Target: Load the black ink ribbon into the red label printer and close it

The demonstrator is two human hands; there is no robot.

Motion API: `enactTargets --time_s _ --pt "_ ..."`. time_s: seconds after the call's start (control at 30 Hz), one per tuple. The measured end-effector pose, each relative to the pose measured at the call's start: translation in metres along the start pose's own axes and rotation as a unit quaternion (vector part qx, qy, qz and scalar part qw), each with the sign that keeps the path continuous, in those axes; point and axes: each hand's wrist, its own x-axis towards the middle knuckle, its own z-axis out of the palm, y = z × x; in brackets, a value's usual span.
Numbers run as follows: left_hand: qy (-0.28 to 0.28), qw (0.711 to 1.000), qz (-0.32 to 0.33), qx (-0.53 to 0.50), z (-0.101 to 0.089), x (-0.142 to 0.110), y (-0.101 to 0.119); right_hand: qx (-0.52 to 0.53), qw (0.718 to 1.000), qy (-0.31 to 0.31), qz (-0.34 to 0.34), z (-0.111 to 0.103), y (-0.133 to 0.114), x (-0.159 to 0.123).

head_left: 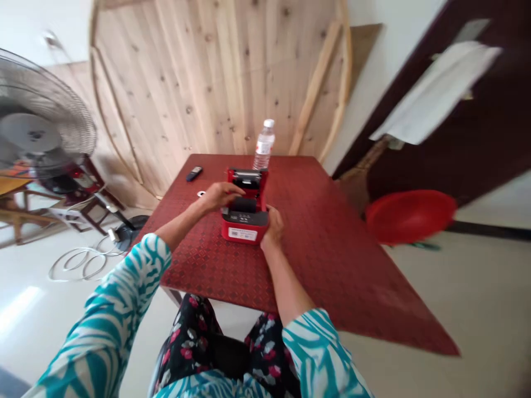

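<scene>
Head view, looking forward and down over a patterned dark-red counter [332, 249]. Showing a red device [224, 232] near the middle of the counter's width, set in from the near edge, with lid [248, 179] standing raised at the back. Exposing a hollow interior with a dark insert [244, 206], too small to identify; carrying a black panel [244, 218] across the front top and a white label [243, 234] on the front wall. Gripping the right wall with the curled fingers of the right hand [272, 224]. Reaching over the left wall with the left hand [222, 195], holding bent fingers above the open hollow; leaving any pinched item impossible to tell. Standing behind the device, a clear bottle [264, 145] with cap on, showing contents too faintly to judge. Lying near the far left corner, a dark handheld object [194, 173]; lying just beyond the left forearm, a small white ring [201, 194]. Running close behind the bottle, the far edge, facing a wooden panel [215, 83]. Leaving a narrower strip at the left and a broad stretch of surface at the right, tapering toward the near right corner. Appearing beyond the right edge, a red basin [410, 215].
</scene>
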Motion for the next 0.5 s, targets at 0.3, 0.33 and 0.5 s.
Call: enactTargets --time_s 0.3,0.33,0.5 --pt "-0.247 0.952 -0.025 0.180 0.004 0.027 -0.006 -0.027 0.998 0.049 -0.013 0.008 -0.007 -0.002" --pt "-0.241 0.951 -0.024 0.191 0.005 0.025 -0.007 -0.025 0.998 0.053 -0.012 0.009 -0.009 -0.003" --pt "-0.117 0.973 0.021 0.199 -0.004 -0.003 -0.007 -0.023 0.998 0.065 0.004 0.010 -0.014 -0.007"
